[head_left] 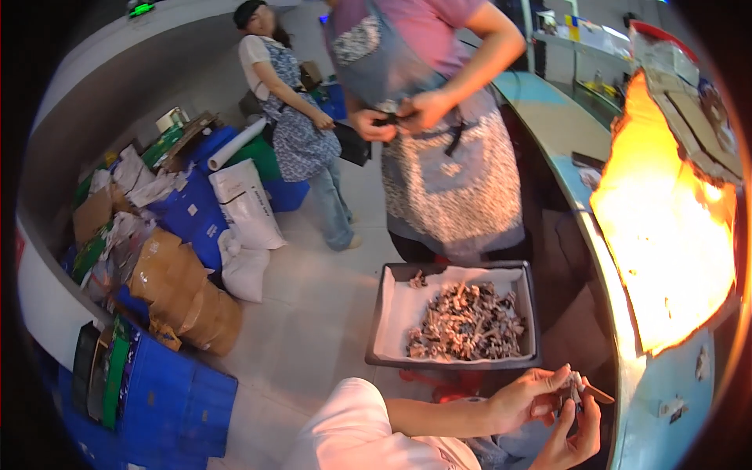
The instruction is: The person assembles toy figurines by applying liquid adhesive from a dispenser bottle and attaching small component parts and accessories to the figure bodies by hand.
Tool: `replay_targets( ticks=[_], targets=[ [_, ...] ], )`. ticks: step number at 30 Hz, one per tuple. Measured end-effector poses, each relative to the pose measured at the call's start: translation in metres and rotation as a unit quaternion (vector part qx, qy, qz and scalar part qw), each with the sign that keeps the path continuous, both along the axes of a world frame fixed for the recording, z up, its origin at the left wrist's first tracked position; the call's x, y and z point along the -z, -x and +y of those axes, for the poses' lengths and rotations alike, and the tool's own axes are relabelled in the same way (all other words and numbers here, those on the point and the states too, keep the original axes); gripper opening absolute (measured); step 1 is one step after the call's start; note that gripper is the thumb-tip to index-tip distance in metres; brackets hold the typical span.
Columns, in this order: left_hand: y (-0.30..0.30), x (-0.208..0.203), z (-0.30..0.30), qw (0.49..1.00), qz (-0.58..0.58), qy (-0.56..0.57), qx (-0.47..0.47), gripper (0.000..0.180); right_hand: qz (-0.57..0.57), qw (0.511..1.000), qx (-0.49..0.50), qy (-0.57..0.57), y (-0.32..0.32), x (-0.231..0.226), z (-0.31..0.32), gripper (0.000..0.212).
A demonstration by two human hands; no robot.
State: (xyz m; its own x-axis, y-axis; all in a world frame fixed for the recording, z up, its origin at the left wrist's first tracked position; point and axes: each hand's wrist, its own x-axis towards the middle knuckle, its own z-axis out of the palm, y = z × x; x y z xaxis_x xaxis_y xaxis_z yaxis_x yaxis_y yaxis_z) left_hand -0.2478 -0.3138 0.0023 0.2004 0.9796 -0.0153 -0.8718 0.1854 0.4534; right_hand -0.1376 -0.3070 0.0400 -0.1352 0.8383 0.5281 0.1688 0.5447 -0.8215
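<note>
At the lower right, both my hands are close together near the table edge. My left hand (523, 398) pinches a small pale and dark piece (576, 385); its exact kind is too small to tell. Coming up from below, my right hand (580, 440) has its fingers closed around the lower side of that piece. A narrow, flat brownish strip (598, 394) juts out to the right of the fingertips, and which hand holds it is hidden. Just beyond my hands stands a dark tray (374, 345) lined with white, holding a heap of similar dark and pale pieces (470, 321).
A person in a patterned apron (450, 188) stands beyond the tray, handling a small dark thing. Another person (294, 117) stands farther back. Blue bins (172, 399), a brown wrapped bundle (184, 290) and white sacks (244, 207) crowd the left. A brightly lit sheet (666, 235) lies on the right-hand table (560, 129).
</note>
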Motion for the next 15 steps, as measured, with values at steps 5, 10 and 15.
replay_targets(
  ticks=[5, 10, 15],
  targets=[
    [0.008, -0.017, 0.002, 0.997, 0.069, 0.009, -0.039, 0.039, -0.001, 0.997, 0.006, -0.081, 0.003, 0.009, 0.025, 0.024],
    [0.004, -0.017, 0.022, 0.989, 0.084, 0.094, -0.082, 0.045, 0.022, 0.997, -0.033, -0.070, 0.000, 0.021, 0.051, 0.027],
    [0.001, 0.000, 0.035, 0.997, 0.023, 0.067, 0.004, 0.032, 0.006, 0.998, -0.014, -0.062, -0.015, 0.027, 0.062, 0.031]
  ],
)
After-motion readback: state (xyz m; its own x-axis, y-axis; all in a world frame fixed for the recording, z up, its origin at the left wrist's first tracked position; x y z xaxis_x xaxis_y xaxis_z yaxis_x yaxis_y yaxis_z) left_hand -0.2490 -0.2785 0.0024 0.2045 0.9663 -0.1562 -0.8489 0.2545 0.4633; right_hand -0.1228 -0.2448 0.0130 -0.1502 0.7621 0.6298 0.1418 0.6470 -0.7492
